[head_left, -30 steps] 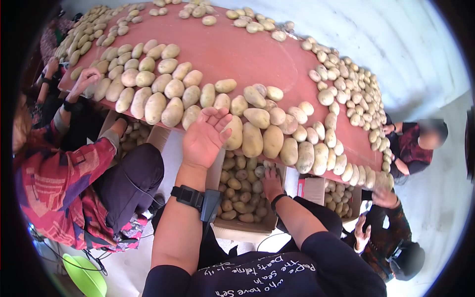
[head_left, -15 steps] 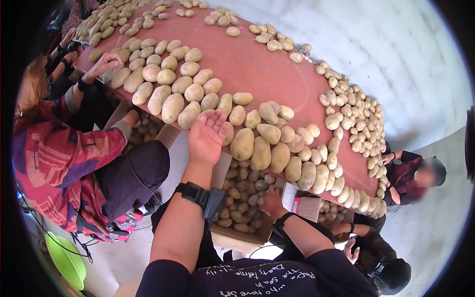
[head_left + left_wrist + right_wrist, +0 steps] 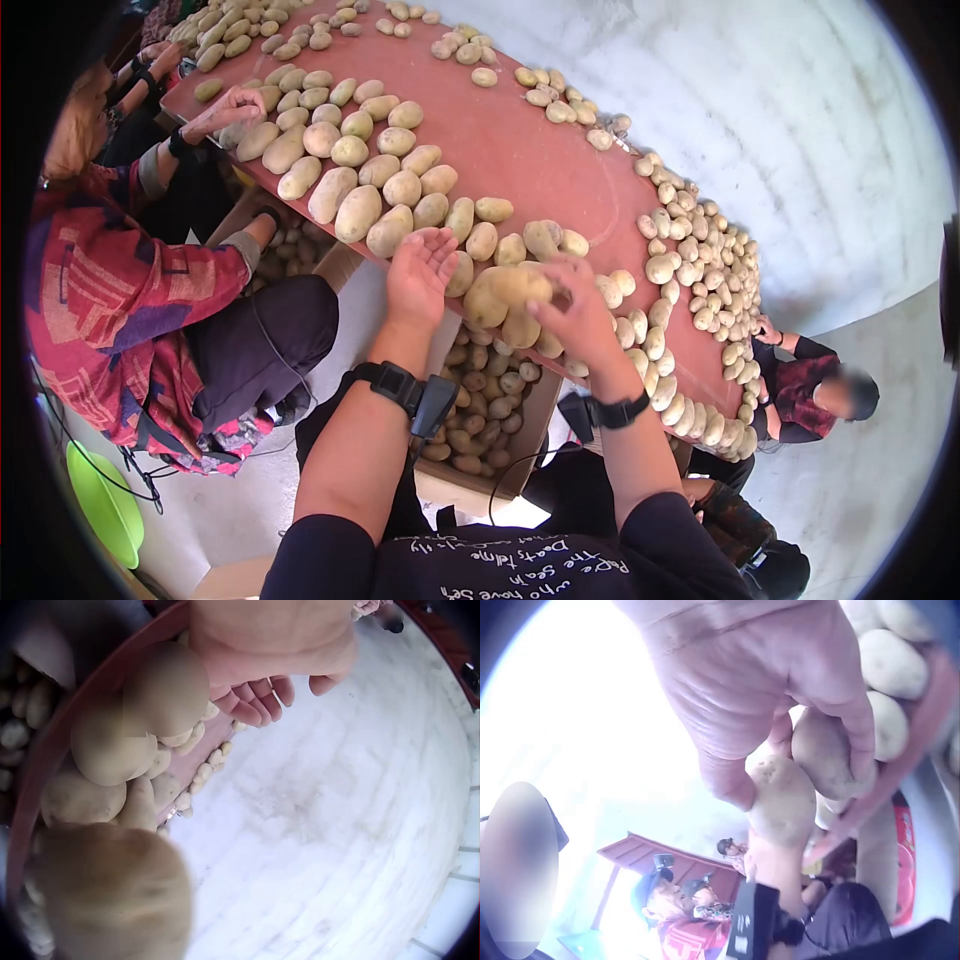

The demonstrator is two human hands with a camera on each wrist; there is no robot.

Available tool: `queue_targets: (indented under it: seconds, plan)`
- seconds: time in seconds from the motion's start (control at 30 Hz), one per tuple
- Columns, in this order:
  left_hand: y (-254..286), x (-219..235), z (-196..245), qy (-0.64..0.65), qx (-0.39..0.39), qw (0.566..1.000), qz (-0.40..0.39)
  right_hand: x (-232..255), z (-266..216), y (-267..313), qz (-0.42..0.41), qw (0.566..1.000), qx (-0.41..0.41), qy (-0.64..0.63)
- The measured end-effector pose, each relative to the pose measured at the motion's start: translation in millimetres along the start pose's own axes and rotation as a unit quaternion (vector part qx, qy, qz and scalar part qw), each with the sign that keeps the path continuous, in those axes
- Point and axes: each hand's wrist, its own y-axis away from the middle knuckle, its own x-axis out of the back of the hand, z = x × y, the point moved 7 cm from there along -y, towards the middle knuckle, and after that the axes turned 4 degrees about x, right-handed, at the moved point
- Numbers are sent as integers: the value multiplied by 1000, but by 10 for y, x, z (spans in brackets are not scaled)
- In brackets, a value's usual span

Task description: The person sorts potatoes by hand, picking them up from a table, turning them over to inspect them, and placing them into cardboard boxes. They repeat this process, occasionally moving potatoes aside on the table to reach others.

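Observation:
Over the table's near edge, my right hand [image 3: 585, 315] holds potatoes [image 3: 528, 286]. Two show in the right wrist view, a pale one [image 3: 781, 801] and a darker one [image 3: 825, 754], with the fingers of the right hand [image 3: 757, 690] spread round them. My left hand [image 3: 418, 280] is palm up beside the row of potatoes, holding nothing, its fingers relaxed. In the left wrist view the left hand [image 3: 274, 645] hangs above the table edge, with potatoes [image 3: 112, 742] beside it and a blurred one [image 3: 116, 892] close to the camera.
Many potatoes [image 3: 357, 213] line the near side of the red table [image 3: 480, 130], with a pile [image 3: 700, 250] along the far right. Below stands a cardboard box [image 3: 530, 440] of potatoes. People sit at left and right; a green basin [image 3: 105, 505] is at lower left.
My right hand has come up out of the box to the table edge and now holds potatoes. My left hand stays palm up by the edge. The head view has shifted slightly.

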Motion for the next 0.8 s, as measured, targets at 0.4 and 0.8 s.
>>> queue_targets:
  seconds: [0.4,0.8]
  plan:
    - [27,-30,-134,-93,43,995,5,-134,416,-918,-28,986,33,162]
    - [15,43,11,-100,26,995,17,-163,600,-1071,-50,976,6,212]
